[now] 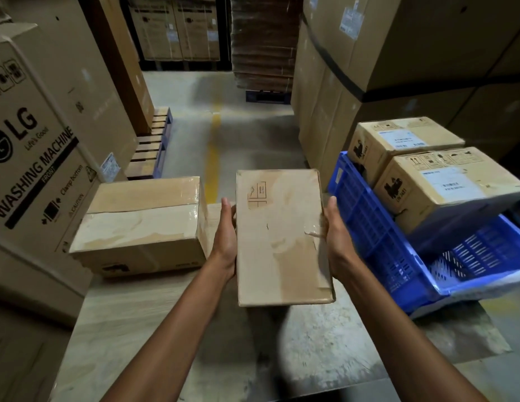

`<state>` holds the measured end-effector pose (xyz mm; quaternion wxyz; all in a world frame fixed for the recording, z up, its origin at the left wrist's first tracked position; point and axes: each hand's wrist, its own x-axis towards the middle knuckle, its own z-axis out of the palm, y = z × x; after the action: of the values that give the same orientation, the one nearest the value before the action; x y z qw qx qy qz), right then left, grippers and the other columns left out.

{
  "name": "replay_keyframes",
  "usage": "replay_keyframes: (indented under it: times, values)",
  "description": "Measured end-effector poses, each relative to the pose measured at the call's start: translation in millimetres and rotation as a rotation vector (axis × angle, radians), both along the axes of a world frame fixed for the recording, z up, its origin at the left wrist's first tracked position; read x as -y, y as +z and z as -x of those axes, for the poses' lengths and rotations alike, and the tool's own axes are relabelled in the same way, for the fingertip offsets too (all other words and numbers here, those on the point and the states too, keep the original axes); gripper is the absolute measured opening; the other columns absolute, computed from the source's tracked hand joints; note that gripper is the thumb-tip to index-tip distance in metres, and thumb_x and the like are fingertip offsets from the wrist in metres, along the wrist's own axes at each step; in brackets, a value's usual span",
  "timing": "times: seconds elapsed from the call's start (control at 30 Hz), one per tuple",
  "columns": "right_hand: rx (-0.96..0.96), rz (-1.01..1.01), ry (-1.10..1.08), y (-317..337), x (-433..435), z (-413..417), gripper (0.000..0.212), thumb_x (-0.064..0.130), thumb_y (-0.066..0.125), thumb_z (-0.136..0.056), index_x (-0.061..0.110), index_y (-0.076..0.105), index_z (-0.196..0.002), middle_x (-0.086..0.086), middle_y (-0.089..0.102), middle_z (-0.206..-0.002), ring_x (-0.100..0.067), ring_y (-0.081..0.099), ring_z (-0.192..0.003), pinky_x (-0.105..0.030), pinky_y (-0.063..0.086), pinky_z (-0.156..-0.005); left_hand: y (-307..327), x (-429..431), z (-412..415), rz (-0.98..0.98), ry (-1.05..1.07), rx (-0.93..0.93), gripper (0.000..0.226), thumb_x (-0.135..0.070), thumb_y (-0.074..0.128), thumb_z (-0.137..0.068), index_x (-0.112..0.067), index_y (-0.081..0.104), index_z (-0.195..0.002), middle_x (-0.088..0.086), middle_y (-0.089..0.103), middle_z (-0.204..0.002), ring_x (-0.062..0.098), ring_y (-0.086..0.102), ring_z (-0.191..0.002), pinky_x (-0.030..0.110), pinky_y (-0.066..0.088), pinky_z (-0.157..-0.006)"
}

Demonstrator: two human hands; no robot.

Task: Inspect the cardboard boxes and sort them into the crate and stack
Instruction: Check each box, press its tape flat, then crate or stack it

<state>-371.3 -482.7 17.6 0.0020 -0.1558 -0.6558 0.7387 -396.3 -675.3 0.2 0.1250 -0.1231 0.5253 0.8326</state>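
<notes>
I hold a plain taped cardboard box (282, 236) in front of me, above the work surface (142, 320). My left hand (226, 236) grips its left side and my right hand (335, 236) grips its right side, fingers hidden behind the box. A bigger taped box (139, 224) lies on the surface to the left. On the right stands a blue plastic crate (377, 242), tilted, with two labelled boxes in it: one at the back (398, 143) and one nearer (447, 187).
A large washing machine carton (35, 158) stands at the left. Tall cartons (369, 68) rise behind the crate on the right. A wooden pallet (151, 146) and a floor aisle with a yellow line (213, 158) lie ahead.
</notes>
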Motion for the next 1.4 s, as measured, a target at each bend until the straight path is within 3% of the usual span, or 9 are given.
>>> replay_keyframes:
  times: [0.23,0.47,0.63,0.83,0.93,1.03,1.13,1.3,1.4]
  values:
    - [0.033,0.152,-0.128,-34.7,2.8,-16.4,0.087,0.086,0.046,-0.075,0.011,0.066,-0.115,-0.018,0.069,-0.12,-0.038,0.063,-0.117,-0.058,0.047,-0.103,-35.5,13.4,-16.2,-0.092,0.212,-0.104,0.071,-0.065,0.043,-0.094,-0.014,0.041,-0.144,0.019,0.058,-0.135,0.032,0.057,-0.124,0.05,0.049,-0.1]
    - [0.255,0.109,-0.08,-74.8,-1.9,-42.7,0.068,0.065,0.041,-0.095,0.002,0.065,-0.099,-0.019,0.073,-0.099,-0.034,0.067,-0.09,-0.045,0.052,-0.087,-114.1,8.6,-47.9,-0.037,0.066,0.024,0.066,-0.06,0.059,-0.091,-0.01,0.051,-0.135,0.03,0.049,-0.139,0.05,0.043,-0.131,0.071,0.03,-0.108]
    - [0.324,-0.033,-0.089,-62.9,-4.5,-26.7,0.055,0.05,0.032,-0.106,0.007,0.066,-0.109,-0.01,0.071,-0.107,-0.021,0.065,-0.093,-0.038,0.05,-0.081,-88.3,13.2,-22.3,0.223,0.107,0.277,0.059,-0.062,0.04,-0.098,-0.012,0.059,-0.123,0.013,0.07,-0.112,0.032,0.067,-0.097,0.048,0.055,-0.085]
    - [0.45,0.015,0.018,-22.3,4.3,0.9,0.071,0.067,0.021,-0.101,0.015,0.049,-0.141,-0.012,0.061,-0.131,-0.034,0.055,-0.124,-0.052,0.044,-0.106,-56.0,17.9,32.7,0.239,0.006,0.458,0.066,-0.064,0.031,-0.098,-0.013,0.052,-0.134,0.014,0.058,-0.134,0.032,0.06,-0.111,0.041,0.049,-0.09]
    - [0.404,0.111,0.133,-8.5,14.5,-3.1,0.064,0.052,0.012,-0.107,0.01,0.06,-0.108,-0.008,0.07,-0.092,-0.021,0.064,-0.09,-0.034,0.05,-0.089,-32.6,9.1,32.2,0.167,-0.117,0.378,0.061,-0.056,0.023,-0.103,-0.016,0.068,-0.102,0.015,0.07,-0.11,0.03,0.07,-0.081,0.035,0.055,-0.07]
    - [0.297,0.11,0.132,-7.4,15.7,-5.6,0.062,0.05,0.014,-0.108,0.01,0.061,-0.113,-0.006,0.067,-0.094,-0.018,0.063,-0.088,-0.03,0.051,-0.086,-10.3,8.0,23.1,0.12,-0.082,0.351,0.071,-0.06,0.016,-0.103,-0.015,0.07,-0.096,0.015,0.075,-0.086,0.032,0.07,-0.077,0.036,0.054,-0.067]
    - [0.204,0.058,0.042,-3.3,10.1,-5.6,0.066,0.063,0.02,-0.102,0.016,0.065,-0.116,-0.007,0.071,-0.104,-0.025,0.066,-0.102,-0.042,0.05,-0.098,6.0,14.4,20.6,0.091,0.021,0.255,0.071,-0.068,0.025,-0.098,-0.013,0.07,-0.107,0.016,0.075,-0.098,0.035,0.07,-0.094,0.049,0.058,-0.082]
    - [0.095,0.07,-0.039,8.3,2.0,-3.3,0.066,0.069,0.023,-0.099,0.022,0.069,-0.107,-0.005,0.073,-0.106,-0.023,0.066,-0.103,-0.041,0.051,-0.083,36.7,16.0,5.7,0.12,0.106,0.123,0.06,-0.07,0.032,-0.096,-0.021,0.065,-0.104,0.015,0.07,-0.111,0.033,0.066,-0.104,0.05,0.054,-0.091]
    - [0.093,0.033,-0.012,-2.8,3.0,-7.9,0.069,0.074,0.027,-0.095,0.023,0.069,-0.112,-0.006,0.073,-0.111,-0.024,0.069,-0.104,-0.041,0.054,-0.087,29.1,12.8,-5.7,0.057,0.032,0.08,0.069,-0.071,0.032,-0.095,-0.017,0.067,-0.117,0.012,0.075,-0.106,0.03,0.073,-0.095,0.039,0.062,-0.071]
